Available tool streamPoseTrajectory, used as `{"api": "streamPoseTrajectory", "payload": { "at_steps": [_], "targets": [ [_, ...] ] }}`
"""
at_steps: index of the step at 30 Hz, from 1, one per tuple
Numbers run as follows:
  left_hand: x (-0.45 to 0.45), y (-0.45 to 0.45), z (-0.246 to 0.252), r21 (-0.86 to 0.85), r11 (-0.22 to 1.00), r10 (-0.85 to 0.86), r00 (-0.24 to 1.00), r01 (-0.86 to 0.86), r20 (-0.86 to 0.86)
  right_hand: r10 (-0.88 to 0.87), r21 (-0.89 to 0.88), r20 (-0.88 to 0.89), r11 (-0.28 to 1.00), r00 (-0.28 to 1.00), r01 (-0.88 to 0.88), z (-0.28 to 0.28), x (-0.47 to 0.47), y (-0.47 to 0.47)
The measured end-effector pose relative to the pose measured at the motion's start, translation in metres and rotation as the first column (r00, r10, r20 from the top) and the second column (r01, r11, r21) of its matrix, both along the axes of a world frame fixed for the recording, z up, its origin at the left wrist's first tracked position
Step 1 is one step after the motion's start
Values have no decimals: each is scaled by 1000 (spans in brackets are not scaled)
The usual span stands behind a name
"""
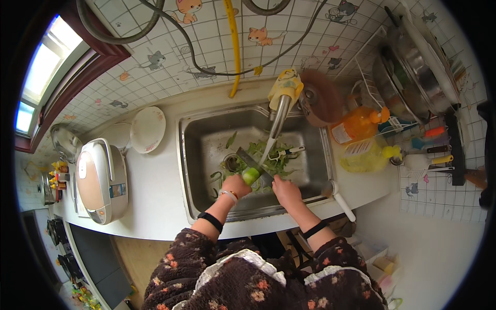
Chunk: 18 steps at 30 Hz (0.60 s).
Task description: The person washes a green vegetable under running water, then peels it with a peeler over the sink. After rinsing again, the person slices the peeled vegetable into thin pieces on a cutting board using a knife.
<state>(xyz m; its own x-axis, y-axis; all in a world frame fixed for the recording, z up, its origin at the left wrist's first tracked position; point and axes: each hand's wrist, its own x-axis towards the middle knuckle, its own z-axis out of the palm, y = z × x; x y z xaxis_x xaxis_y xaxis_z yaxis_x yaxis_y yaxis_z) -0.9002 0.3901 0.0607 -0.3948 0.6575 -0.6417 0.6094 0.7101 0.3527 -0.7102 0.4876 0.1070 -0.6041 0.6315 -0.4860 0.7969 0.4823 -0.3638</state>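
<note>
My left hand (235, 186) holds a pale green vegetable (250, 175) over the near part of a stainless steel sink (310, 186). In my right hand (286, 191) is the handle end of a knife; its wide, dark blade (248, 159) slants up to the left, by the vegetable. Water runs from the faucet (279, 120), which has a yellow patterned cloth (286, 87) around it, and falls beside the blade. Green peelings (281, 161) lie scattered in the basin. Among them lies a peeler (292, 151) with a light handle.
A rice cooker (101, 182) and a floral white plate (148, 130) stand left of the sink. At the right are an orange bottle (358, 126), a yellow bottle (364, 155), a reddish basin (323, 99) and racked metal pans (422, 73). A white-handled object (343, 201) lies across the near right edge.
</note>
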Motion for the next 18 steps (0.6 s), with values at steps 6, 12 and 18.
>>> {"api": "streamPoseTrajectory", "payload": {
  "at_steps": [6,12,18],
  "targets": [
    [-10,-5,-7,120,993,26,999,-20,-48,99,128,-73,988,992,-89,-26,-18,3],
    [-18,-3,-8,94,990,-101,995,103,-24,-340,-327,-7,890,941,319,-23,-24,27],
    [-14,0,1,366,926,28,984,-92,177,209,228,-18,953,978,-200,-50,-15,25]
  ]
}}
